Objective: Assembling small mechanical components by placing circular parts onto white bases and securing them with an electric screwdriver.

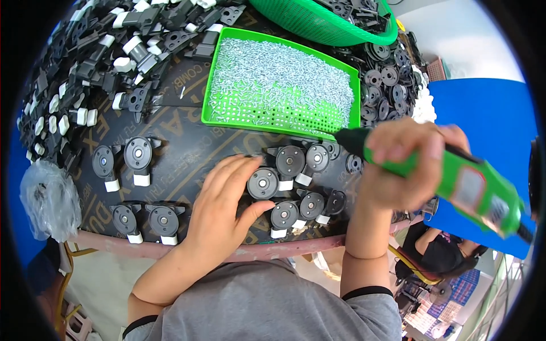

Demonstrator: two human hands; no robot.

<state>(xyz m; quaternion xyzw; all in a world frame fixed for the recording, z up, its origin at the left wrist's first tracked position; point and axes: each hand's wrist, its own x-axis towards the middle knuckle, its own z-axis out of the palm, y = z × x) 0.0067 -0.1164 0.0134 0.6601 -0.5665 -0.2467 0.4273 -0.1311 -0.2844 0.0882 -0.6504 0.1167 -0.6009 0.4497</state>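
Left hand (219, 207) flat on the dark board (187, 165), fingers spread, thumb and fingertips touching a round black plastic part (263, 183). Right hand (401, 165) wrapped tight round a glossy green driver (455, 182), tip near the perforated screw tray (281, 85).

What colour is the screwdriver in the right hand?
Green with a black tip, the screwdriver shows best in the head view.

A green electric screwdriver (455, 182) tilts down-left; a round black plastic part (263, 183) with a white clip lies flat.
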